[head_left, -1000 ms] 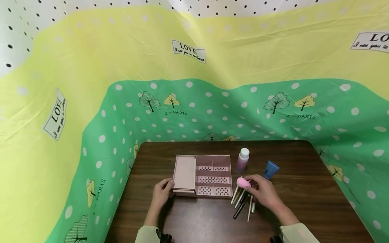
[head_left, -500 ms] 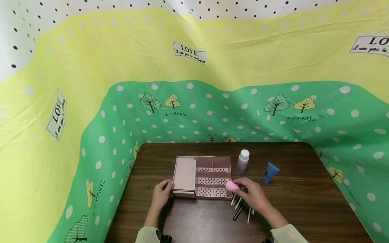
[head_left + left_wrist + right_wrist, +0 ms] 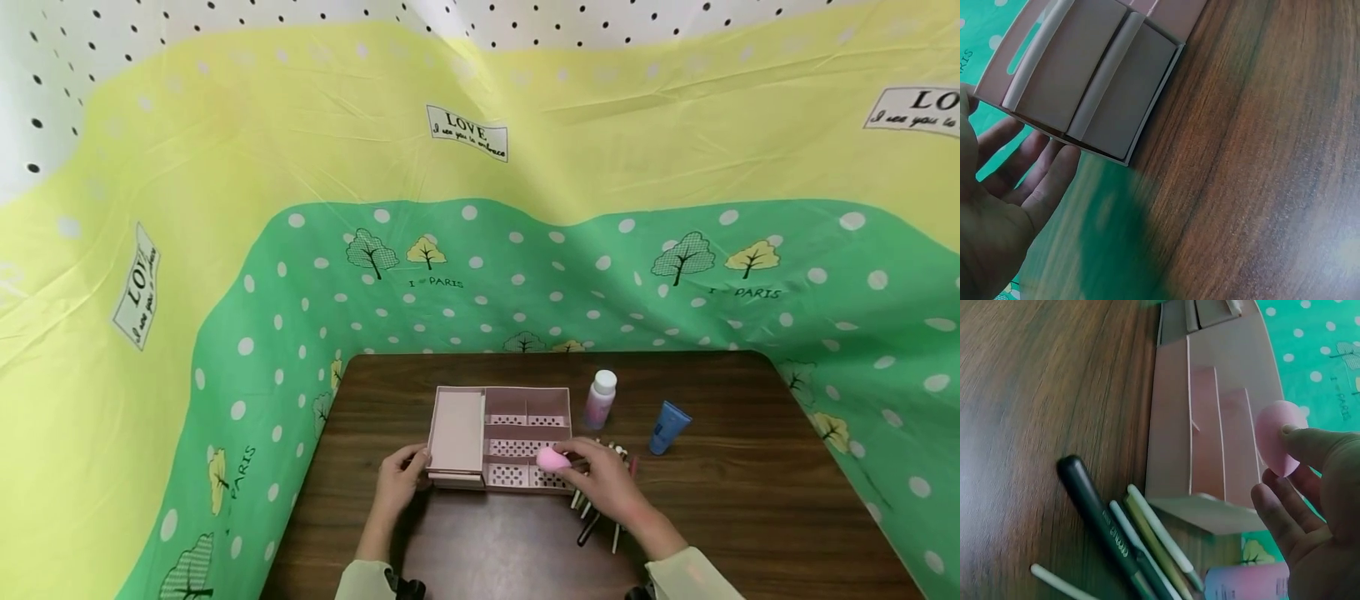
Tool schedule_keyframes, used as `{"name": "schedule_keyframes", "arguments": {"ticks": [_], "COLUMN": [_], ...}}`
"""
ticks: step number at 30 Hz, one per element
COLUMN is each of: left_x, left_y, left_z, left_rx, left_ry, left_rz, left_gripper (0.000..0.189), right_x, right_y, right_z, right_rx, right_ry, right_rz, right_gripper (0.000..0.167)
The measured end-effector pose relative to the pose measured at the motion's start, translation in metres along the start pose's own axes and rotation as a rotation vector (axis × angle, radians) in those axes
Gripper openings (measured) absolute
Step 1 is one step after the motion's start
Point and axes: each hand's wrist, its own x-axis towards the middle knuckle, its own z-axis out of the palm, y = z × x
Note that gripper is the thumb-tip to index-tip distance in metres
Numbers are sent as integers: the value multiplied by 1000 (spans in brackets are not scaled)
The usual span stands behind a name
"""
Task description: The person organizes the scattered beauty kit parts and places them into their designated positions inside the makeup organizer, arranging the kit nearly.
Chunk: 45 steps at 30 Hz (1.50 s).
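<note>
A pink makeup sponge [image 3: 552, 459] is pinched between the thumb and fingers of my right hand [image 3: 609, 482]. It hangs over the right side of the pink organizer box [image 3: 525, 490], above the front compartments. In the right wrist view the sponge [image 3: 1277, 436] shows by the box's divided section [image 3: 1169, 425]. My left hand [image 3: 400, 483] rests against the box's left side, near its front corner. The left wrist view shows its fingers [image 3: 1054, 181] touching the edge of the box beside two drawer fronts [image 3: 1125, 87]. The compartments that I can see hold nothing.
Several makeup brushes and pens [image 3: 1100, 519] lie right of the box, partly under my right hand. A white-capped pink bottle [image 3: 600, 402] stands behind them. A blue tube [image 3: 668, 428] stands farther right. Patterned green and yellow cloth [image 3: 525, 283] hangs around the table [image 3: 735, 500].
My right hand has carried the sponge left from above the brushes to over the box's compartments. The left hand stays at the box.
</note>
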Motion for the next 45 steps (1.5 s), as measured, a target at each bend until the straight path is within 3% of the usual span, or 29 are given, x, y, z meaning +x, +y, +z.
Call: {"name": "schedule_keyframes", "arguments": {"ticks": [8,22,38,45], "left_x": [6,13,10,11], "left_y": [3,10,6,8], "left_z": [-5,-13,-9,-8], "left_rx": [-44,-24,-7,34], "left_ry": [-45,-121,-120,-80], "left_rz": [-41,1,18,23], "left_gripper": [24,30,28,24], "right_x": [10,22,17,17], "right_y": [-9,-16,-6,-3], "right_z": [13,34,58,65], "right_rx": [20,-4,-109,-173], "right_ry": [-76,-72,-141,-101], "right_rz": [-22,-93,-99,-96], "right_gripper": [31,26,24,21]}}
